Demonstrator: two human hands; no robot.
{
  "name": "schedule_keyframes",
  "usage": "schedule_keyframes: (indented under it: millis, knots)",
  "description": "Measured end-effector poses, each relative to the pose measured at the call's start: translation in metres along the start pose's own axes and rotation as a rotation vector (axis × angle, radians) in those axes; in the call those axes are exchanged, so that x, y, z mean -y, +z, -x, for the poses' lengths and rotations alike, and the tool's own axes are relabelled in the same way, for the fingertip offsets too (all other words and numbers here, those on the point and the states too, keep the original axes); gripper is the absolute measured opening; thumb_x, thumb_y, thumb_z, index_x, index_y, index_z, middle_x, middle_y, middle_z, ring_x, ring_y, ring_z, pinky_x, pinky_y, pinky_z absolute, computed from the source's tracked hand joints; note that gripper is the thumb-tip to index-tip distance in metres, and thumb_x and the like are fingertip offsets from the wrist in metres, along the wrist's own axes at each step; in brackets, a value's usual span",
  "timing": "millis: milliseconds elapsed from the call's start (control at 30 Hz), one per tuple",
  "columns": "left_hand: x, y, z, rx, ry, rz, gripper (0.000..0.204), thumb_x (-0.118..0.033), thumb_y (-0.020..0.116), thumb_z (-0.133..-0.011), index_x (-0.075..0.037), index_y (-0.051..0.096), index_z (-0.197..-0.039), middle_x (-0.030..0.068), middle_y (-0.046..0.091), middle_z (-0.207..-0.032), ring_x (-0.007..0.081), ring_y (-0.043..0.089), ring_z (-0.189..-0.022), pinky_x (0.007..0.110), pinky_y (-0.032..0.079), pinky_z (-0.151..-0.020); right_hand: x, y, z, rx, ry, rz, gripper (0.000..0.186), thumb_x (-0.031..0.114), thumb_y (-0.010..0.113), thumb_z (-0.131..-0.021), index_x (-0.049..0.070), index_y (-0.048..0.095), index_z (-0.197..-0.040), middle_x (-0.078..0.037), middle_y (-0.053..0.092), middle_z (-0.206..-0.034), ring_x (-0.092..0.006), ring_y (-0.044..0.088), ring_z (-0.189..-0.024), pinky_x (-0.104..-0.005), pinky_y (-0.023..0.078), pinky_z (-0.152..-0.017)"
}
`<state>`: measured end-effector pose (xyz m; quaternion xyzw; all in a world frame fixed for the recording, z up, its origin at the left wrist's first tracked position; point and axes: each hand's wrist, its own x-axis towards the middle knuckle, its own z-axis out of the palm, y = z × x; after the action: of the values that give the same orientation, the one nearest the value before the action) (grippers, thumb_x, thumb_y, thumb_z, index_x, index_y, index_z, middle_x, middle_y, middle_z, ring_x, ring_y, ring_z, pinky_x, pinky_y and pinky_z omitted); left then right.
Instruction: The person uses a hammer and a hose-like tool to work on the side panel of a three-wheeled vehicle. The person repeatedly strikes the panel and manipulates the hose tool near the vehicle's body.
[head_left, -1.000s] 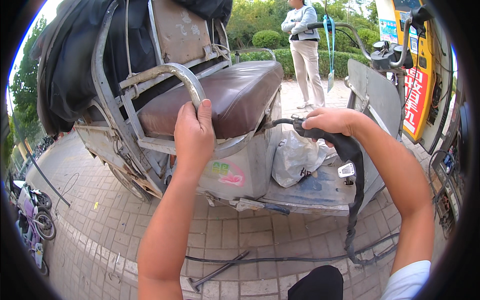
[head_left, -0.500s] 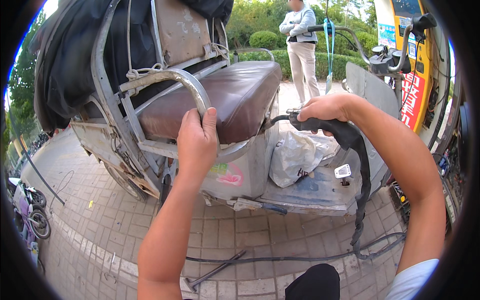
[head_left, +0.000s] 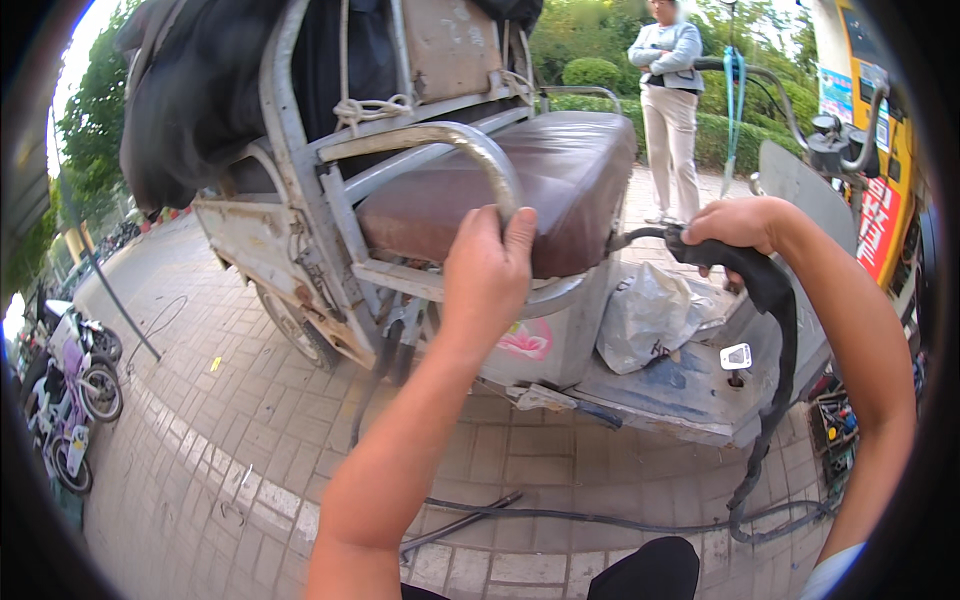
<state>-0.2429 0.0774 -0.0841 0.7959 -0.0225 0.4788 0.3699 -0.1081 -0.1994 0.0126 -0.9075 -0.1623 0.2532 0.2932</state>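
Note:
My left hand wraps round the lower end of a curved metal armrest beside the brown seat of a worn cargo tricycle. In my right hand is a black welding torch, its handle closed in by my fingers. The torch's thin bent neck points left, its tip at or close to the seat's front right corner; contact there cannot be made out. A thick black cable hangs from the handle to the paving. Below the torch, a crumpled white plastic bag lies on the tricycle's footboard.
A hammer-like metal tool lies on the paving near my knee, with the cable crossing it. A person stands behind the tricycle. Handlebars rise at the right before a yellow cabinet. Small bicycles stand far left.
The view has swung left, so the tricycle and both my arms sit further right. Both hands keep their holds on the armrest and the torch.

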Motion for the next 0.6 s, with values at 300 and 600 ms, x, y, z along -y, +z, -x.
schedule_keyframes:
  millis: [300,600]
  knots:
    - [0.020,0.005,0.086,-0.046,0.107,0.070,0.042,-0.028,0.065,-0.095,0.003,0.058,-0.123,0.0203,0.060,-0.117,0.0343,0.055,-0.110,0.041,0.043,-0.097,-0.030,-0.015,0.013,-0.042,0.043,-0.099,0.030,0.020,0.055,-0.094,-0.007,0.056,-0.107,-0.018,0.067,-0.080,-0.0245,0.061,-0.046,-0.0354,0.054,-0.037]
    - [0.218,-0.109,0.163,0.069,-0.584,-0.612,0.088,-0.055,0.081,-0.071,0.008,0.054,-0.127,0.0279,0.061,-0.120,0.0427,0.058,-0.115,0.047,0.047,-0.096,-0.008,-0.009,-0.013,0.014,-0.038,-0.084,0.028,0.022,0.054,-0.095,-0.005,0.057,-0.104,-0.017,0.067,-0.077,-0.0247,0.059,-0.043,-0.0361,0.051,-0.036]
